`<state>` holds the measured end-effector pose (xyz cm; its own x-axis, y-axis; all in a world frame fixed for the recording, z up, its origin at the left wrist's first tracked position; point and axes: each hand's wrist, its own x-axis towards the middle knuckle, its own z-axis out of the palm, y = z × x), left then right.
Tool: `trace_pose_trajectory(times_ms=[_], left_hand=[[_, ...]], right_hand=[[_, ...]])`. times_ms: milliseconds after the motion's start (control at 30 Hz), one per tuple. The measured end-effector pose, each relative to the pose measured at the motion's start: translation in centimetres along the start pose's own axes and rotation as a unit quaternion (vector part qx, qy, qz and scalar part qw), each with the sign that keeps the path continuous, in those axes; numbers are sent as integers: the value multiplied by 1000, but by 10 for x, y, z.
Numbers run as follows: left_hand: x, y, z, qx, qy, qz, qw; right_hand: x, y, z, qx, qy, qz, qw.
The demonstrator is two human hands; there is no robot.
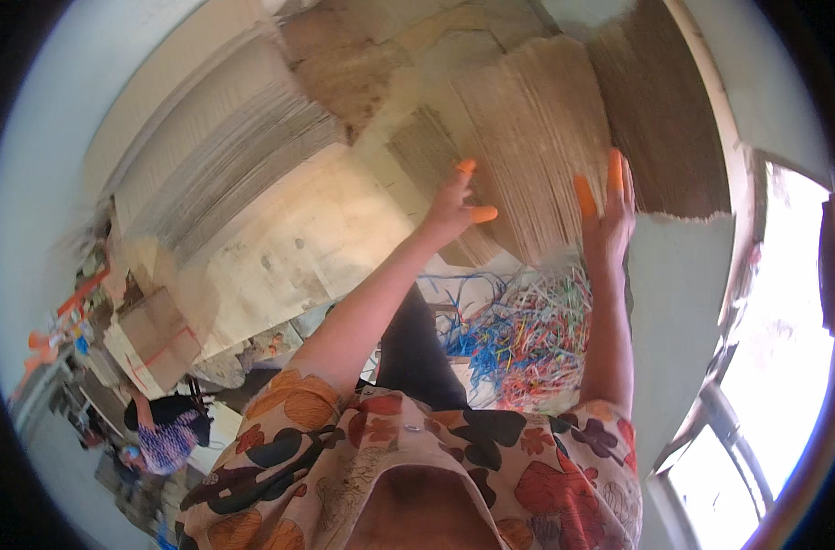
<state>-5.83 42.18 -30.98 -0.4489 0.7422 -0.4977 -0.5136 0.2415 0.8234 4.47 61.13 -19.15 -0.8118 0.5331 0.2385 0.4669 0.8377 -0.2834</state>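
My left hand [453, 214] reaches forward with thumb and fingers apart, orange finger covers on the thumb and a fingertip. It is beside a large stack of thin brown sheets [541, 137], in front of a smaller, blurred brown stack [424, 151]. My right hand [608, 225] is stretched out open at the large stack's near right corner, with orange covers on its thumb and a finger. Neither hand holds anything that I can see. Whether either one touches the sheets, I cannot tell. The sheets look like paper or thin card.
Another tall stack of sheets [238, 147] stands left on a pale tabletop [280, 252]. A darker brown stack [660, 110] is by the right wall. Tangled coloured strips [527, 353] lie below, near my legs. Another person [170, 440] is at lower left, near a cardboard box [160, 341].
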Motion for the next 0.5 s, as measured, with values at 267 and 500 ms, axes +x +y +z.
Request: trace_pose_trajectory(times_ms=[267,500], left_hand=[[-108,-79,-70,95,125,8,987],[-438,-181,-142,347,97,-2,933]], right_hand=[[-165,-125,24,283,-406,-30,868],[-268,-162,45,137,-538,-196,809]])
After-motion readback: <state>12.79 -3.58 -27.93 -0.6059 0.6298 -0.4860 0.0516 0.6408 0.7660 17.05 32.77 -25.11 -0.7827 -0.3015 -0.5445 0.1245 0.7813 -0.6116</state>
